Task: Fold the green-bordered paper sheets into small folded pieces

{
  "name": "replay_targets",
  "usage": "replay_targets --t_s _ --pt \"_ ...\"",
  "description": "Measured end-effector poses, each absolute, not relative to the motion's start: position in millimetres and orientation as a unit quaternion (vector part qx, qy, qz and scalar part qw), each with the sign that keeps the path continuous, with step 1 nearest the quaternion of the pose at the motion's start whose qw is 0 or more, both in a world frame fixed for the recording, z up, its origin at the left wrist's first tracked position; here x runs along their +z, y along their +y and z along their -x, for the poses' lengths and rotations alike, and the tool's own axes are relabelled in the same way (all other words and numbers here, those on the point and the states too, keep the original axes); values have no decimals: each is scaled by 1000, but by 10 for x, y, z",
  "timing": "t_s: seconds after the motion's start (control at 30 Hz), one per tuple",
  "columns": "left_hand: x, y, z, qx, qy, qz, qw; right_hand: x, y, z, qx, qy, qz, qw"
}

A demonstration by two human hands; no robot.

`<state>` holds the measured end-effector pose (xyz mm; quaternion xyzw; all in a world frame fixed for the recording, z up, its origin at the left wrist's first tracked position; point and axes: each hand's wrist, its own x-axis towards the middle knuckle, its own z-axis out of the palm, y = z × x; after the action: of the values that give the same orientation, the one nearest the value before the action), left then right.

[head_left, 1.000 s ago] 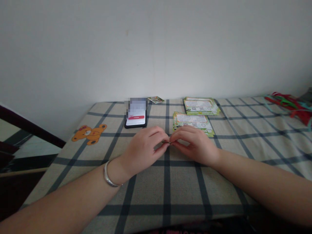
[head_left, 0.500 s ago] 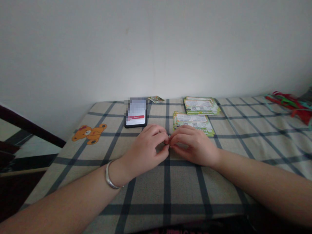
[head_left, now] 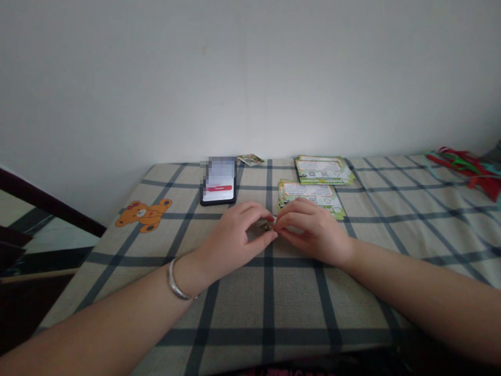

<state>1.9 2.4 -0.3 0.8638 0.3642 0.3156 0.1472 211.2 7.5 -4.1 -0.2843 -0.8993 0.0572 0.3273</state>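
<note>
A small folded piece of printed paper (head_left: 266, 226) shows between my two hands, above the checked cloth. My left hand (head_left: 238, 235), with a silver bangle on its wrist, curls thumb and fingers around it, the fingertips at its right end. My right hand (head_left: 309, 227) pinches the same end, its fingertips meeting those of the left. Most of the pinched end is hidden by fingers. Just behind the right hand lies a stack of green and white printed leaflets (head_left: 324, 196), partly covered by that hand.
A second leaflet stack (head_left: 323, 169) lies farther back. A phone (head_left: 219, 193) with a lit screen is left of centre, beside a folded paper (head_left: 250, 160) near the wall. A bear-shaped picture (head_left: 144, 215) lies left. Red and green strips (head_left: 465, 164) are bunched at far right.
The left thumb and forefinger have shifted slightly right and spread apart, so the folded paper now shows between them. The right hand has shifted slightly right.
</note>
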Motion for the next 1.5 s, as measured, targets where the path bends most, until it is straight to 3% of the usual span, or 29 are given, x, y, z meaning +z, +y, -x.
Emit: replay_targets --t_s 0.47,0.9,1.13,1.5 --pt "-16 31 -10 323 327 -884 91 -25 54 -2070 88 -889 299 335" --pt "-47 53 -22 352 360 -848 165 -15 68 -2082 123 -873 314 351" --pt "-37 45 -5 345 357 -851 173 -14 39 -2077 117 -874 332 334" --pt "-97 75 -20 372 372 -828 192 -34 79 -2077 182 -825 384 373"
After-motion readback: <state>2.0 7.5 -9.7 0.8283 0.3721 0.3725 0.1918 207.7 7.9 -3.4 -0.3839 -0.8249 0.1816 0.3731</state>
